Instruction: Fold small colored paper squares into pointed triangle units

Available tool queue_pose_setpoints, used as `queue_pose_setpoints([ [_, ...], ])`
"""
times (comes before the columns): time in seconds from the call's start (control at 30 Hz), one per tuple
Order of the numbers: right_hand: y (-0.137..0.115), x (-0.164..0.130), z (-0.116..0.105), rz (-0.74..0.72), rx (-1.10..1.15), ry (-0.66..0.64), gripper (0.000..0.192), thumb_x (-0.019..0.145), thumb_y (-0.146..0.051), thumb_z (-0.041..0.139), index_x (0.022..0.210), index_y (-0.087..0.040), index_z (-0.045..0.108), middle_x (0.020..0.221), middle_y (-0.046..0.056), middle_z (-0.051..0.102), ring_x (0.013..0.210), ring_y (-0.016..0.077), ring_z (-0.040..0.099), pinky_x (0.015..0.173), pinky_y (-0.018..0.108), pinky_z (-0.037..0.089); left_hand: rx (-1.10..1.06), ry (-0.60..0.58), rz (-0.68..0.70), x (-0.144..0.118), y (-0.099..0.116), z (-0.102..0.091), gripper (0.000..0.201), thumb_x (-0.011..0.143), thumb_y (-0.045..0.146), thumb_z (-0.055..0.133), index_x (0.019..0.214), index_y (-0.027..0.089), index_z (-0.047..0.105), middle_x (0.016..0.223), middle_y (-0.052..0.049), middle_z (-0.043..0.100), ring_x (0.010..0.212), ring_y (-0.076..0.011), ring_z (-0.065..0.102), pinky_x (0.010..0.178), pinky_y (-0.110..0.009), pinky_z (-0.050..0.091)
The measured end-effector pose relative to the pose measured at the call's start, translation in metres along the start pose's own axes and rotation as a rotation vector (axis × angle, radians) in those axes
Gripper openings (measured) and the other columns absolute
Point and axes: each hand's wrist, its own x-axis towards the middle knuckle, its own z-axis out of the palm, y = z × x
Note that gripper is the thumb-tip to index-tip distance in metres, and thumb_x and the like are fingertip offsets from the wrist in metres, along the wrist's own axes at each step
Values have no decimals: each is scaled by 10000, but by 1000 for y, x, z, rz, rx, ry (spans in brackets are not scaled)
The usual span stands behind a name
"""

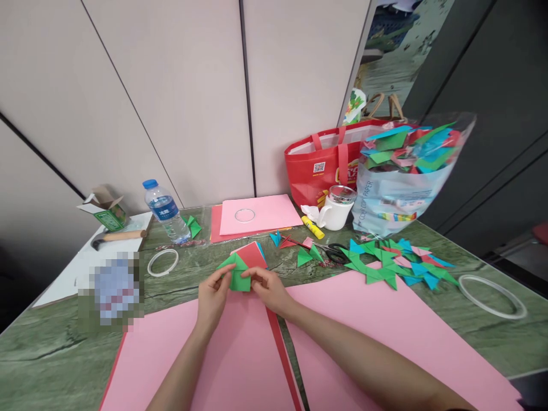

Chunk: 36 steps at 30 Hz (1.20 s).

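Your left hand [213, 295] pinches left edge of green folded paper piece [235, 273], low over green tabletop [51, 348]. Your right hand [266, 288] pinches right edge. Risk: uneven pull skews crease or tears paper; red square stack [252, 254] just behind may get nudged.

A water bottle [165, 211] is standing near the wall on a green marbled table [51, 348], beside an open small carton [105, 208]. A white mug [335, 210] is sitting between a red shopping bag [319, 168] and a clear plastic bag [400, 182] that is bulging with folded paper pieces. Scissors [336, 252] and a yellow glue stick [313, 227] are lying just beside a heap of green, blue and pink paper triangles [396, 265].
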Motion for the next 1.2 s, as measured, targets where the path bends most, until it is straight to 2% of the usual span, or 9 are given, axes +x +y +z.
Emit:
queue_pose_setpoints([
  [0.1, 0, -1, 1, -35, -3, -30, 302, 680, -74, 431, 897, -207, 593, 763, -2, 570, 676, 125, 551, 620, 249, 458, -44, -28, -63, 1, -1, -1, 345, 659, 357, 601, 942, 166, 650, 411, 58, 469, 383, -103, 409, 402, -200, 315],
  [0.2, -3, -3, 0, -91, -106, 15, 196, 665, -124, 555, 829, -209, 620, 851, 17, 540, 777, 144, 534, 668, 256, 453, -120, -64, -95, 2, 2, 0, 369, 634, 364, 625, 941, 160, 646, 481, 35, 547, 423, -114, 457, 433, -211, 352],
  [0.33, -4, -3, -2, -103, -124, 64, 194, 619, -121, 628, 787, -214, 649, 931, 33, 452, 873, 160, 503, 649, 233, 459, -188, -117, -151, 1, 11, 0, 371, 603, 343, 653, 920, 151, 649, 573, 8, 606, 486, -123, 502, 505, -233, 409],
  [0.47, -2, -2, -3, -91, -97, 51, 168, 604, -126, 650, 745, -217, 660, 952, 29, 412, 827, 143, 510, 591, 217, 462, -177, -138, -176, -1, 20, -1, 413, 557, 314, 694, 931, 142, 650, 508, 26, 557, 466, -111, 466, 473, -220, 379],
  [0.63, -2, -2, -2, -137, -156, 1, 151, 640, -127, 635, 731, -241, 675, 935, 23, 448, 831, 147, 512, 636, 242, 461, -162, -150, -167, 0, 18, -5, 420, 531, 285, 712, 923, 144, 657, 420, 78, 402, 410, -70, 351, 412, -190, 296],
  [0.8, -6, -1, -4, -135, -144, -41, 152, 585, -191, 709, 724, -235, 669, 910, 20, 494, 837, 161, 520, 700, 271, 448, -167, -212, -175, 2, 10, -9, 428, 552, 268, 698, 958, 147, 641, 442, 76, 407, 406, -62, 340, 402, -185, 283],
  [0.93, -8, -1, -4, -79, -114, 46, 171, 558, -274, 727, 656, -196, 610, 842, 10, 504, 759, 147, 518, 626, 249, 433, -141, -260, -169, 1, 13, -9, 406, 571, 274, 689, 957, 159, 645, 411, 89, 366, 386, -59, 315, 401, -184, 287],
  [1.07, -6, -1, -4, -29, -69, 167, 268, 558, -280, 716, 696, -188, 505, 688, -32, 493, 644, 122, 489, 568, 229, 402, -152, -318, -178, -2, 18, -7, 396, 601, 287, 677, 979, 172, 641, 492, 36, 519, 463, -97, 454, 463, -201, 376],
  [1.2, -3, 1, -5, 34, -4, 182, 292, 551, -285, 711, 692, -181, 478, 644, -44, 485, 571, 104, 459, 509, 212, 367, -233, -397, -201, -4, 20, -6, 412, 660, 323, 634, 1044, 175, 604, 737, -48, 647, 708, -177, 578, 624, -261, 453],
])
